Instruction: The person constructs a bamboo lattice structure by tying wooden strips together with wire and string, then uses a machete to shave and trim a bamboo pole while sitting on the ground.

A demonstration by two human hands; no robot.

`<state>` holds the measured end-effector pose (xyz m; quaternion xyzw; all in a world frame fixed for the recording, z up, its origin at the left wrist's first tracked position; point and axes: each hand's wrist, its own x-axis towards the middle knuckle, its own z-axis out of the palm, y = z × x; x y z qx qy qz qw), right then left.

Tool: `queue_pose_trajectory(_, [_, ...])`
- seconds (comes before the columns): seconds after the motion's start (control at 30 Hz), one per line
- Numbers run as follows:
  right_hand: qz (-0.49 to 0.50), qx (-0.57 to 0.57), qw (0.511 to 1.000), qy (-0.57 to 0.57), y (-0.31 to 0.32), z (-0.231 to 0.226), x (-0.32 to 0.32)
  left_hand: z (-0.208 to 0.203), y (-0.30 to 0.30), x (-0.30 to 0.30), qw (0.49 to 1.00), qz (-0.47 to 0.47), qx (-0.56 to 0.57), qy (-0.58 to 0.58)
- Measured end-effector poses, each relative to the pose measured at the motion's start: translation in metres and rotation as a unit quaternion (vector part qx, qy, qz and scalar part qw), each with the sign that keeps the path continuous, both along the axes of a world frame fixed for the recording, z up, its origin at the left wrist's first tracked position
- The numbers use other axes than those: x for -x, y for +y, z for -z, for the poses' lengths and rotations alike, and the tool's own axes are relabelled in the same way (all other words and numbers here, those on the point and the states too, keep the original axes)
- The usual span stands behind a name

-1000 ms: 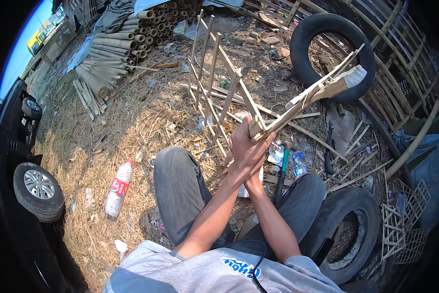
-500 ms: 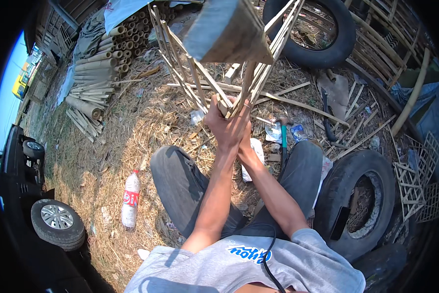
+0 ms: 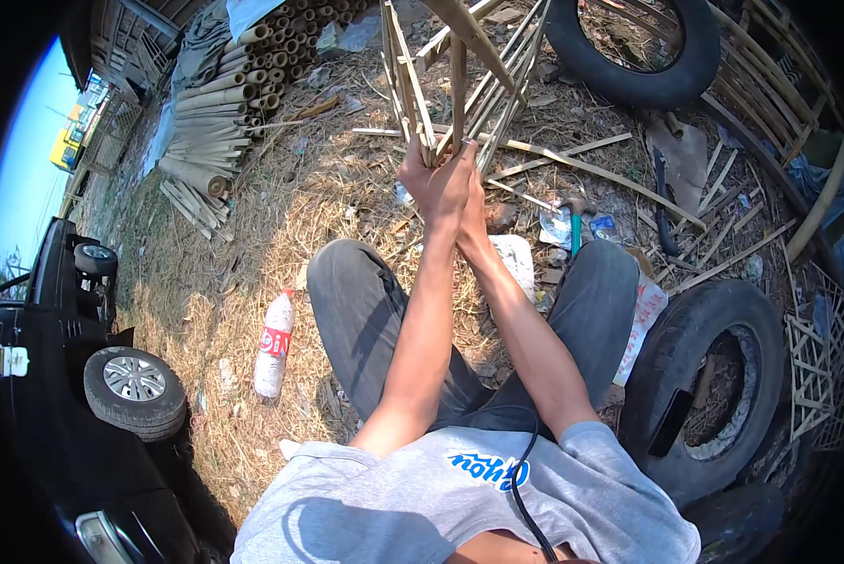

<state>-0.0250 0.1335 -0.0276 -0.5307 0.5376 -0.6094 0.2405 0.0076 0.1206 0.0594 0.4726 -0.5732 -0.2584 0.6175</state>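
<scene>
Left hand (image 3: 438,193) and right hand (image 3: 474,211), wrists close, were closed round the frame's (image 3: 458,94) near end, above the ground (image 3: 243,254); a hammer (image 3: 575,235) lay beyond the right knee (image 3: 599,282).

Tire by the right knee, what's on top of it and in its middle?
A flat black thing, maybe a phone, lies on the tire. Brown litter shows in its middle. Whatever is under the tire is covered.

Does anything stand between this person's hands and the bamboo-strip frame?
Nothing visible does: the left hand grips the bamboo-strip frame at its near end, with the right hand close beside. The teal-handled hammer lies apart on the ground.
</scene>
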Motion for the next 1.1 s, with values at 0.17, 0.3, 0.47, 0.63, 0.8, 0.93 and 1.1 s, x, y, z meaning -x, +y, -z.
queue_pose_trajectory(0.17, [0.000, 0.025, 0.999, -0.027, -0.001, -0.005, 0.003, 0.002, -0.005, 0.000, 0.998, 0.025, 0.025, 0.055])
queue_pose_trajectory(0.3, [-0.030, -0.022, 0.998, -0.057, 0.005, -0.011, 0.008, -0.004, -0.001, 0.001, 0.997, 0.039, 0.021, 0.061])
queue_pose_trajectory(0.47, [-0.052, -0.057, 0.995, -0.069, 0.005, -0.009, 0.009, -0.002, -0.006, -0.003, 0.993, 0.091, -0.013, 0.075])
queue_pose_trajectory(0.63, [-0.076, -0.040, 0.989, -0.117, 0.002, -0.007, 0.009, -0.001, -0.003, 0.003, 0.990, 0.090, 0.008, 0.104])
queue_pose_trajectory(0.8, [-0.051, -0.017, 0.993, -0.108, 0.002, -0.009, 0.005, 0.009, -0.011, -0.001, 0.988, 0.087, 0.010, 0.128])
queue_pose_trajectory(0.93, [-0.075, -0.048, 0.992, -0.087, 0.003, -0.011, 0.008, 0.011, -0.013, -0.003, 0.996, 0.040, 0.021, 0.074])
queue_pose_trajectory(1.1, [-0.107, 0.016, 0.974, -0.198, -0.005, 0.001, 0.013, 0.005, -0.009, 0.007, 0.997, 0.031, -0.011, 0.064])
